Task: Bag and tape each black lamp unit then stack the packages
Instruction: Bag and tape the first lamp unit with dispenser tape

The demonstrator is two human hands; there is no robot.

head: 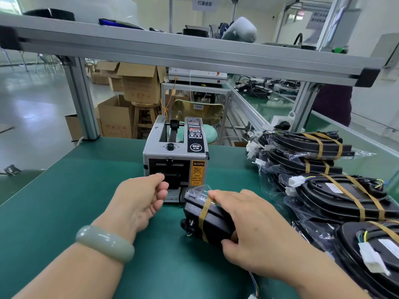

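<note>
A black lamp unit (205, 219) in a clear plastic bag lies on the green table in front of me, with one strip of brown tape around its left end. My right hand (252, 231) presses on top of it and grips its near side. My left hand (142, 199) is at the outlet of the grey tape dispenser (174, 152), thumb and forefinger pinched together at the slot; I cannot tell whether tape is between them. Taped, bagged lamp packages (345, 197) are stacked to the right.
The green mat (64, 212) covers the table. An aluminium frame shelf (194, 52) crosses overhead, its posts standing at the table's back corners. Cardboard boxes (138, 85) and a wooden stool sit on the floor behind. More lamp packages (306, 145) pile at the back right.
</note>
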